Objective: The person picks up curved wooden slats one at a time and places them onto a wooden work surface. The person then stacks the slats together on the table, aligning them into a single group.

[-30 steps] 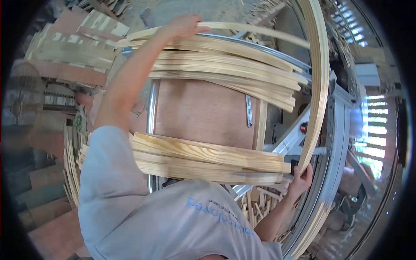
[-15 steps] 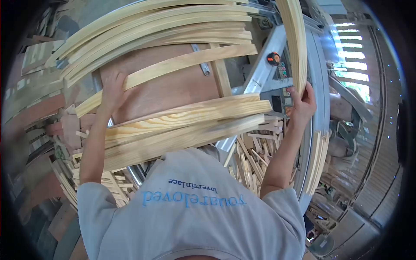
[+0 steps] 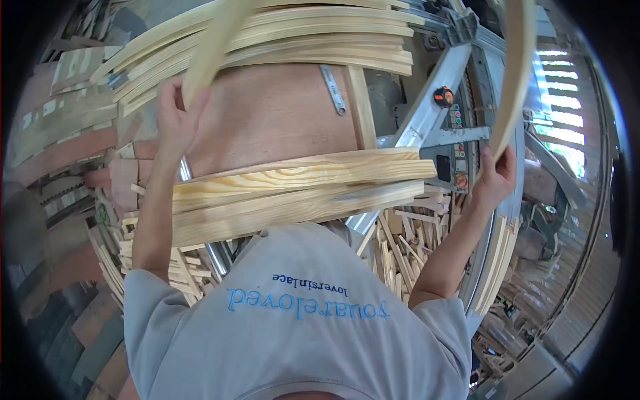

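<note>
My left hand (image 3: 177,119) is closed round the lower end of a pale wooden strip (image 3: 217,53), which stands raised and runs out of the top of the view. On the right, my right hand (image 3: 497,176) grips the lower end of another wooden strip (image 3: 517,73), also upright, slightly curved, its top cut off by the frame. Between the hands lies a brown plywood board (image 3: 273,120). A metal ruler (image 3: 333,89) rests near its right side. Wooden boards (image 3: 300,171) with wavy grain lie stacked nearest my body.
Several curved wooden strips (image 3: 320,33) are piled along the far side. An orange-and-black tape measure (image 3: 443,97) sits on a metal beam (image 3: 427,107). Beside it is a control panel with buttons (image 3: 459,143). Loose offcuts (image 3: 400,247) fill the space below right.
My left hand has lifted the wooden strip off the plywood and tipped it upright. My right hand and its strip have shifted right and a little lower in view.
</note>
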The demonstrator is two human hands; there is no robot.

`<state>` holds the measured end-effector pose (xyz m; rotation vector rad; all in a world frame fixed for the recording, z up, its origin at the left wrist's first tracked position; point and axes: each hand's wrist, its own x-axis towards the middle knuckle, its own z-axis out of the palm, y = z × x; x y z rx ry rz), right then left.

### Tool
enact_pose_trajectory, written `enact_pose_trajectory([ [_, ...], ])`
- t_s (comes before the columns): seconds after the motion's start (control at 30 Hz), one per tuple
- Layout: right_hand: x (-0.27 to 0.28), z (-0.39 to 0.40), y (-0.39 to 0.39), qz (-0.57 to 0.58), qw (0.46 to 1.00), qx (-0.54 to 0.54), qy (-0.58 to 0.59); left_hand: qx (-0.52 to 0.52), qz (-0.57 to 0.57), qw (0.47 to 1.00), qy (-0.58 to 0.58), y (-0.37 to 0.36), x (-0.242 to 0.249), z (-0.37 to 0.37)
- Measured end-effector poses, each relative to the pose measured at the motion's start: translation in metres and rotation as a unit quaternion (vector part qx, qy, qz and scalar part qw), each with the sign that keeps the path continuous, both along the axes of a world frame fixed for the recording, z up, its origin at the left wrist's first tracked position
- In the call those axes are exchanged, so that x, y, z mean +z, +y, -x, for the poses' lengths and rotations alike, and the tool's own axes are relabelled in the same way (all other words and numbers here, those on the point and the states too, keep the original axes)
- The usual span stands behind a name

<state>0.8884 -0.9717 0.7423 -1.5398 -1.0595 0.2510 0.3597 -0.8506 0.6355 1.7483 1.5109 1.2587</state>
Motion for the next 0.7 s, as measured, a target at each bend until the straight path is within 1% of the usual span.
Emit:
enact_pose_trajectory([
  [0.03,0.004,0.001,0.0,-0.002,1.0,0.009,-0.004,0.007,-0.002,1.0,0.006,0.0,0.016,-0.001],
  [0.07,0.005,0.001,0.0,-0.012,1.0,0.018,-0.008,-0.031,0.035,0.991,-0.127,0.001,0.031,-0.001],
  [0.1,0.005,0.004,0.002,-0.015,1.0,0.024,-0.005,-0.069,0.069,0.961,-0.258,0.004,0.049,0.0],
  [0.13,0.007,0.006,0.002,-0.017,1.0,0.022,0.008,-0.139,0.042,0.927,-0.344,0.014,0.076,0.003],
  [0.17,0.006,0.009,0.002,-0.016,0.999,0.02,0.021,-0.207,0.018,0.881,-0.426,0.024,0.099,0.008],
  [0.2,0.006,0.008,0.001,-0.009,0.999,0.028,0.02,-0.202,0.019,0.883,-0.424,0.036,0.106,0.017],
  [0.23,0.003,0.006,0.001,-0.009,0.999,0.033,0.023,-0.281,-0.051,0.822,-0.492,0.052,0.11,0.03],
  [0.27,0.0,0.003,0.001,-0.005,0.999,0.038,0.002,-0.356,-0.121,0.746,-0.55,0.06,0.113,0.038],
  [0.3,-0.003,0.003,0.002,-0.002,0.999,0.041,-0.02,0.034,-0.124,0.864,-0.486,0.051,0.124,0.016],
  [0.33,-0.003,0.003,0.003,-0.006,0.999,0.043,-0.017,0.034,-0.128,0.865,-0.484,0.043,0.123,0.003],
  [0.4,-0.005,0.003,0.001,0.014,0.998,0.043,-0.053,0.124,-0.061,0.839,-0.526,0.023,0.092,-0.022],
  [0.47,-0.008,0.003,0.002,0.014,0.997,0.057,-0.059,0.152,0.066,0.823,-0.543,-0.001,0.037,-0.046],
  [0.5,-0.009,0.002,0.004,0.014,0.995,0.074,-0.067,0.062,0.134,0.814,-0.562,-0.018,0.016,-0.061],
  [0.53,-0.009,0.002,0.006,0.013,0.995,0.082,-0.064,0.069,0.194,0.76,-0.617,-0.026,-0.023,-0.08],
  [0.57,-0.009,0.004,0.007,0.061,0.992,0.102,-0.052,0.062,0.231,0.759,-0.605,-0.036,-0.038,-0.103],
  [0.6,-0.011,0.009,0.011,0.108,0.985,0.127,-0.038,0.045,0.268,0.679,-0.682,-0.042,-0.062,-0.121],
  [0.63,-0.012,0.016,0.014,0.128,0.981,0.13,-0.062,0.072,0.279,0.68,-0.674,-0.047,-0.084,-0.136],
  [0.7,-0.03,0.028,0.025,0.111,0.97,0.167,-0.135,0.116,0.312,0.677,-0.656,-0.048,-0.121,-0.157],
])
